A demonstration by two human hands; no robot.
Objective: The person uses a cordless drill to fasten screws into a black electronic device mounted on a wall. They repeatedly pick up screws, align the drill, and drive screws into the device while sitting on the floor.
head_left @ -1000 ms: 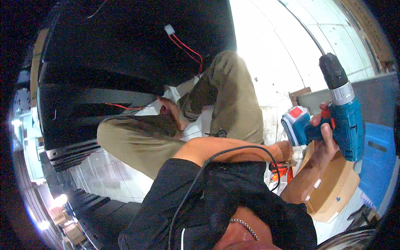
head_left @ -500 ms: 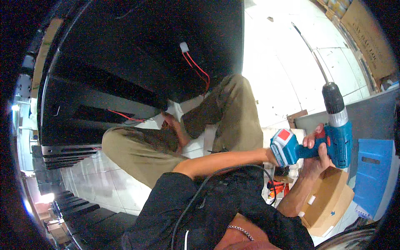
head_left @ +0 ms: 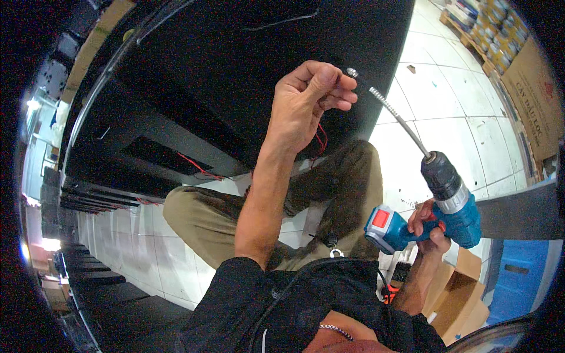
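My left hand is raised in front of the black panel, its thumb and fingers pinched together. At its fingertips shows a small shiny metal piece, too small to name exactly. My right hand grips the handle of a blue cordless drill with a black chuck. From the chuck a long, thin bit with a spiral tip points up and left. That tip is close to the metal piece but apart from it. The large black panel stretches across the upper left.
Red wires come out of a slot in the black structure. My bent legs rest on the white tiled floor. An open cardboard box and a blue plastic container stand at lower right. A large carton is at far right.
My left hand has swung from behind the drill up and left to the panel, the small metal piece now at its fingertips. The drill has shifted slightly left, its bit tilting further left.
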